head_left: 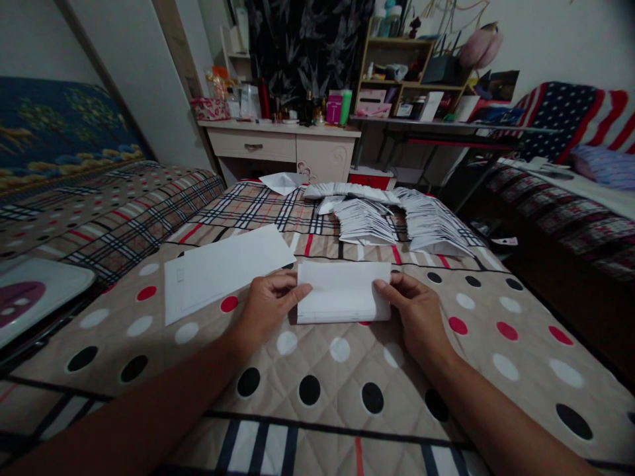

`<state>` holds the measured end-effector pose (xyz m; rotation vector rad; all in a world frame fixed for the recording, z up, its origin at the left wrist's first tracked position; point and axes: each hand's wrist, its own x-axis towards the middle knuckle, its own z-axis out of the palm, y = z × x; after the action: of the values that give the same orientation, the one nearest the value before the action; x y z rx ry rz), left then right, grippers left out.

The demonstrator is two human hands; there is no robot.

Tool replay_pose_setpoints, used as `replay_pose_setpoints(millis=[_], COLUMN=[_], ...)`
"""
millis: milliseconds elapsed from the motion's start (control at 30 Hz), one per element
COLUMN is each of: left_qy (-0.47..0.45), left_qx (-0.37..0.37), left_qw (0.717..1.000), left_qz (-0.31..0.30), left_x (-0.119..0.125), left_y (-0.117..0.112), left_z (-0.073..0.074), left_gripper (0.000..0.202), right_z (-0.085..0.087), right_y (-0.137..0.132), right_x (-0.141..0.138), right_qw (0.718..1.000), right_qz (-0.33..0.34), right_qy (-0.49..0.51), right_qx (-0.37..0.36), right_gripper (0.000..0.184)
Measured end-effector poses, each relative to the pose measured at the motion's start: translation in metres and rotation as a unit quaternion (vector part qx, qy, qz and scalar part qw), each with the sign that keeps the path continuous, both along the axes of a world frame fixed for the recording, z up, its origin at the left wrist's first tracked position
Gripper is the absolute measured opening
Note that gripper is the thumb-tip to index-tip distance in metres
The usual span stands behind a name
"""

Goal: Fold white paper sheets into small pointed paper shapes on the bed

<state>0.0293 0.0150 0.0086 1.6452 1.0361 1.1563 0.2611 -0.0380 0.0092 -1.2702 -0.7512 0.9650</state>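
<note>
A folded white sheet of paper [342,291] lies on the dotted bedspread [347,383] in front of me. My left hand [270,307] pinches its left edge, fingers curled with the thumb on top. Gripping the right edge in the same way is my right hand [419,314]. To the left of the folded sheet lies a stack of flat white sheets [223,268], apart from my left hand. Farther back, rows of folded white papers [391,215] are spread over the plaid part of the cover.
A white tray-like object with a purple mark [34,294] sits at the left edge. A cream dresser [282,149] with bottles and boxes stands behind the bed, next to a wooden shelf [411,66]. A second bed with a flag-pattern cover [570,119] is at the right.
</note>
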Motion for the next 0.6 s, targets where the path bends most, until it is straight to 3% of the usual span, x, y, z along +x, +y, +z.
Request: replay_pose_setpoints(millis=[167,367,600], left_qy=[-0.077,-0.149,-0.17], left_qx=[-0.068,-0.128,-0.136], left_qw=[0.994,0.98,0.975], left_qz=[0.036,0.029,0.037], left_x=[0.0022,0.0011,0.0008], left_y=[-0.0007,0.0011,0.0031], left_z=[-0.0007,-0.0056,-0.0077], left_gripper=[0.018,0.027,0.022], right_z=[-0.0008,-0.0023,0.0005], right_y=[0.0006,0.0013,-0.0003], right_x=[-0.0021,-0.0016,-0.0031], right_qw=[0.999,0.999,1.0], right_qz=[0.02,0.021,0.0], right_qy=[0.041,-0.018,0.005], right_qx=[-0.006,0.031,0.021], right_gripper=[0.024,0.018,0.022])
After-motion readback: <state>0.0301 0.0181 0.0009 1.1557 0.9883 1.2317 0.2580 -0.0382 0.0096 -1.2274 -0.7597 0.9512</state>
